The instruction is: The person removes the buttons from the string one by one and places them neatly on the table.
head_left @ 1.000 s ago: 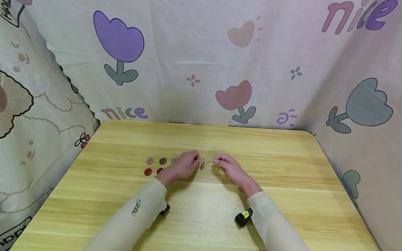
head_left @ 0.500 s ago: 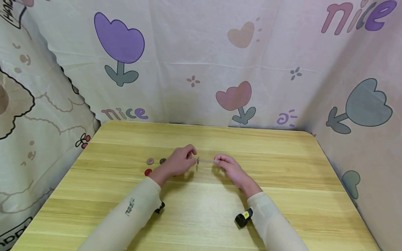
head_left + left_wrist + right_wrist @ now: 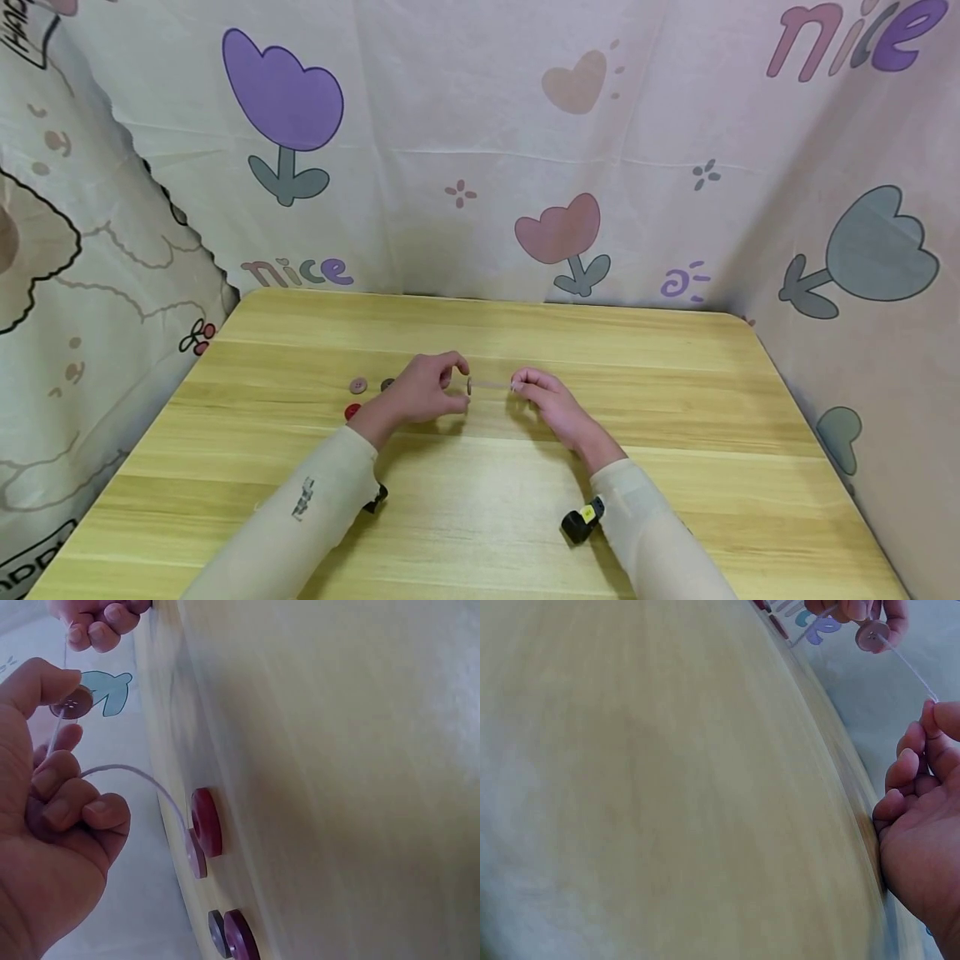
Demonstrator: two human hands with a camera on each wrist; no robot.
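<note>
A thin pale string [image 3: 491, 384] runs taut between the two hands, with a small brownish-pink button [image 3: 872, 636] threaded on it. My right hand [image 3: 551, 402] pinches one end of the string between thumb and forefinger. The left hand [image 3: 423, 387] has thumb and forefinger spread apart, with the button [image 3: 73, 703] right at their tips. Its other fingers [image 3: 67, 802] are curled round the string. Beyond them, the loose string curves down toward the buttons on the table in the left wrist view.
On the wooden table [image 3: 487, 500] lie a pink button [image 3: 358, 385], a grey-brown button [image 3: 387, 384] and a red button [image 3: 352, 412]. The left hand partly covers this group. More buttons, including a red one [image 3: 207, 822], show in the left wrist view. A printed cloth [image 3: 450, 125] hangs behind.
The left hand has shifted left and its thumb and forefinger have spread apart. The button hangs further left on the string, now drawn straight. The right hand has stayed put.
</note>
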